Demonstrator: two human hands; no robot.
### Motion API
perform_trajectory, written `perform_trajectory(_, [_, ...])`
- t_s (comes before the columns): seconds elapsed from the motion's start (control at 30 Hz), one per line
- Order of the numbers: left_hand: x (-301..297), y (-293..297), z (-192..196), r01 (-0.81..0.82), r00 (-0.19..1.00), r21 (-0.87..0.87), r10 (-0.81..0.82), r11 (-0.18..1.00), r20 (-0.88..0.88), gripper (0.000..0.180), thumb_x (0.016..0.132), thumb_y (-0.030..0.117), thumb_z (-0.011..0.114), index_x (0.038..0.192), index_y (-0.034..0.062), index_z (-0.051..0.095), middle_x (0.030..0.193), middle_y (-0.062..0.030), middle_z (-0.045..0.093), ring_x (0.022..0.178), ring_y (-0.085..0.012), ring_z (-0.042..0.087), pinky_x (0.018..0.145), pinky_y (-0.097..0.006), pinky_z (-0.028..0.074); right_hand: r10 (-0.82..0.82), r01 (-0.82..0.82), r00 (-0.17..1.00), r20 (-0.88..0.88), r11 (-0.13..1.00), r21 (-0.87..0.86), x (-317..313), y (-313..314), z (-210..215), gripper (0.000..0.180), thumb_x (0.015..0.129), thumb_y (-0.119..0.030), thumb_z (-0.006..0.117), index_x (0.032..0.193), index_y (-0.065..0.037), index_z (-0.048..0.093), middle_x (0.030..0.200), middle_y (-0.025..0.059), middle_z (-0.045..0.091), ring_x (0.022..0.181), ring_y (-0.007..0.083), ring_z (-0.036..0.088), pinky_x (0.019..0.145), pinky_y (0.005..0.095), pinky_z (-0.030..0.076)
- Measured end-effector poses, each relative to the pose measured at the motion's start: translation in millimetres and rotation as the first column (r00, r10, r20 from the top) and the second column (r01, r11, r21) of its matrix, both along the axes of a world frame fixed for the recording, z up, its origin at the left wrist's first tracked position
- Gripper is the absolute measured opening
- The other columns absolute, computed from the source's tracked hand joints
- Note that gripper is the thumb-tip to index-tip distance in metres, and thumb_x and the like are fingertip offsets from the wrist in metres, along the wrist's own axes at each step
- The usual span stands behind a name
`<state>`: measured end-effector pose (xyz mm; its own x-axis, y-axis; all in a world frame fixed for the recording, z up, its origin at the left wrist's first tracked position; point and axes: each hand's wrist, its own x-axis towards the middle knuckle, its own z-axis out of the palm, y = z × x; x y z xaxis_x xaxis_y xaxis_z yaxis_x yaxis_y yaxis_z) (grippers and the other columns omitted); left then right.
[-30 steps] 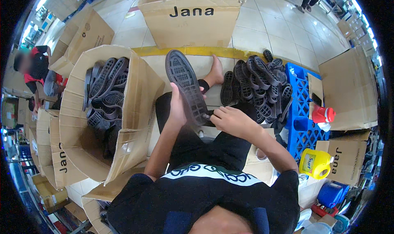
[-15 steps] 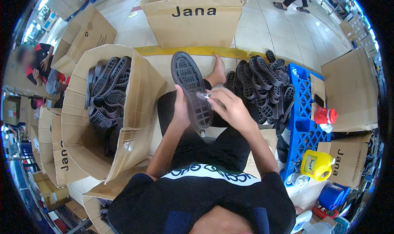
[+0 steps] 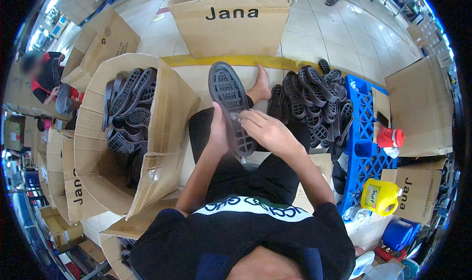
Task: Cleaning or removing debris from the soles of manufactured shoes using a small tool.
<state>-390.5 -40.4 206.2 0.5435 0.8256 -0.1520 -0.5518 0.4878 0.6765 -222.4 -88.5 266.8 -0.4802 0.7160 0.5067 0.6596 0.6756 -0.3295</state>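
A dark grey shoe sole (image 3: 228, 90) stands tilted in front of me with its gridded face showing. My left hand (image 3: 219, 130) grips its left edge, thumb along the side and the other fingers hidden behind. Against the middle of the sole, my right hand (image 3: 268, 131) is closed in a pinch. A small whitish, partly see-through thing (image 3: 235, 116) shows at its fingertips, too small to name. To the right lies a heap of similar soles (image 3: 314, 100); more soles (image 3: 130, 98) are in the open cardboard box (image 3: 169, 117) on the left.
A blue plastic pallet (image 3: 351, 157) on the right bears a red container (image 3: 390, 138) and a phone (image 3: 382, 118). Beside it stands a yellow jug (image 3: 380, 197). Ahead, a large carton (image 3: 231, 29) stands beyond a yellow floor line. A seated person (image 3: 51, 83) is at far left.
My right fingers have shifted slightly left and curled closer over the sole. The sole has barely moved. A walking person at the top right has moved mostly out of view.
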Motion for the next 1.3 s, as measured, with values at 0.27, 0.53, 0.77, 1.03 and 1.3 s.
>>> perform_trajectory(0.27, [-7.0, 10.6, 9.4, -0.04, 0.999, -0.055, 0.04, 0.998, -0.003, 0.089, 0.093, 0.074, 0.016, 0.126, 0.0009, 0.053, 0.113, -0.0168, 0.065, 0.094, -0.0293, 0.066, 0.08, -0.042, 0.055, 0.104, -0.108, 0.994, -0.03, 0.966, -0.234, 5.0, -45.6, 3.7, 0.021, 0.081, -0.005, 0.065, 0.1, 0.0, 0.058, 0.11, 0.0129, 0.06, 0.097, 0.0296, 0.063, 0.081, 0.0361, 0.054])
perform_trajectory(0.53, [-0.9, 6.9, 8.0, 0.016, 0.999, -0.104, -0.011, 0.994, 0.048, 0.083, 0.095, 0.071, 0.016, 0.131, 0.003, 0.049, 0.117, -0.0164, 0.064, 0.102, -0.0279, 0.064, 0.088, -0.04, 0.054, -0.152, 0.139, 0.982, -0.115, 0.984, -0.114, 14.6, -9.3, 7.1, 0.02, 0.082, -0.006, 0.066, 0.101, -0.001, 0.061, 0.108, 0.0139, 0.063, 0.097, 0.0319, 0.063, 0.085, 0.0382, 0.052])
perform_trajectory(0.77, [-3.9, 9.2, 1.7, 0.086, 0.993, -0.037, -0.083, 0.996, 0.085, 0.086, 0.094, 0.071, 0.015, 0.129, 0.002, 0.051, 0.116, -0.0172, 0.064, 0.098, -0.0265, 0.066, 0.087, -0.041, 0.054, -0.079, 0.08, 0.994, 0.079, 0.997, -0.02, 3.8, -17.3, -3.5, 0.022, 0.078, -0.008, 0.062, 0.099, -0.001, 0.059, 0.112, 0.0128, 0.061, 0.1, 0.0279, 0.062, 0.087, 0.037, 0.052])
perform_trajectory(1.03, [-5.1, 14.8, 0.8, 0.056, 0.998, -0.074, -0.056, 0.996, 0.004, 0.087, 0.092, 0.075, 0.019, 0.129, 0.003, 0.051, 0.114, -0.016, 0.064, 0.095, -0.0284, 0.066, 0.081, -0.044, 0.056, 0.041, -0.039, 0.999, 0.003, 0.975, -0.22, 11.4, -57.9, -2.7, 0.024, 0.074, -0.005, 0.068, 0.096, -0.001, 0.059, 0.108, 0.0111, 0.063, 0.095, 0.0274, 0.063, 0.082, 0.0362, 0.053])
perform_trajectory(1.3, [1.6, 10.9, -1.2, 0.055, 0.998, -0.056, -0.055, 0.997, -0.001, 0.088, 0.091, 0.076, 0.018, 0.128, 0.0036, 0.051, 0.114, -0.0163, 0.064, 0.094, -0.0297, 0.066, 0.082, -0.044, 0.055, -0.174, 0.173, 0.98, 0.1, 0.985, 0.013, 8.8, -30.0, -15.0, 0.024, 0.074, -0.01, 0.061, 0.096, -0.002, 0.056, 0.109, 0.0104, 0.059, 0.097, 0.0248, 0.061, 0.085, 0.0343, 0.05])
